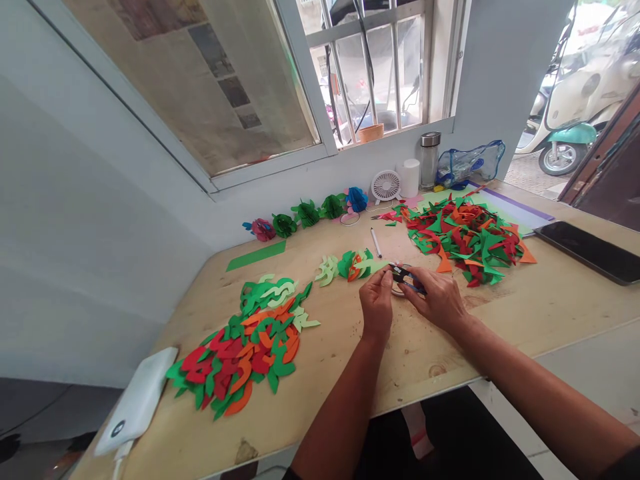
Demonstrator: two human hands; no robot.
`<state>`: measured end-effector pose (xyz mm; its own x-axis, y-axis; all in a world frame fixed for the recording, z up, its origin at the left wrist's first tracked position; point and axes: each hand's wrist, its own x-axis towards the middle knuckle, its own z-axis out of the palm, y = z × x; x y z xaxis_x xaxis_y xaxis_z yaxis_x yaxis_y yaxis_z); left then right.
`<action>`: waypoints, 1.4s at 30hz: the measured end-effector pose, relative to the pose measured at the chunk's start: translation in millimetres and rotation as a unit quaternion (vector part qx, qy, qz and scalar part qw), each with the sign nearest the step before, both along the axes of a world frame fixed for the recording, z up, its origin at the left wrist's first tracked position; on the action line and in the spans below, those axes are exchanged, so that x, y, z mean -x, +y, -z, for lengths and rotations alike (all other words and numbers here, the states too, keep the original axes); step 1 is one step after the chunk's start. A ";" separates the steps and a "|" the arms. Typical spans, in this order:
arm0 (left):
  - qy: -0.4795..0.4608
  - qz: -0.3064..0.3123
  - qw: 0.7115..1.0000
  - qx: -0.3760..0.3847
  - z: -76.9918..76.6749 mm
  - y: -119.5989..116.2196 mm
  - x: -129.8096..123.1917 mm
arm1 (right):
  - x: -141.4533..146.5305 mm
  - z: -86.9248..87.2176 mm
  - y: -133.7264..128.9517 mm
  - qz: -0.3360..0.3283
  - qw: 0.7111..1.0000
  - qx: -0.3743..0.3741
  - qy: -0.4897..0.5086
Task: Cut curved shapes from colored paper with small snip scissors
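My left hand (379, 297) is closed with its fingertips pinching a light green paper piece (374, 265). My right hand (436, 293) is wrapped round a small black-and-blue tool (401, 273), whose head meets my left fingertips; its exact kind is unclear. Just left of my hands lie a green and orange bunch of paper cut-outs (353, 265) and a light green bunch (327, 269). Behind them rests a white pen (376, 243). A ring-shaped edge shows partly under my right hand.
A heap of curved paper cut-outs (245, 347) covers the left side, near a white power bank (137, 400). Paper scraps (470, 233) pile up at right, beside a black phone (590, 250). Along the wall stand paper ornaments (307, 213), a small fan (386, 186) and a bottle (429, 160).
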<state>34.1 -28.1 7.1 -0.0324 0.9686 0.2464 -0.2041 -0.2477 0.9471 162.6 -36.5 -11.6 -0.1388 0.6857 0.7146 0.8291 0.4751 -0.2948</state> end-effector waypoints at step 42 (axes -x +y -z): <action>-0.147 0.059 0.984 0.086 0.6 2.3 -2.3 | 0.8 4.6 2.0 -0.001 0.997 0.050 -0.051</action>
<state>36.5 -25.9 6.5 0.0366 0.9965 0.0745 -0.4932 -0.0468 0.8687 161.9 -34.5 -16.2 -0.2079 0.7531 0.6242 0.8564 0.4485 -0.2558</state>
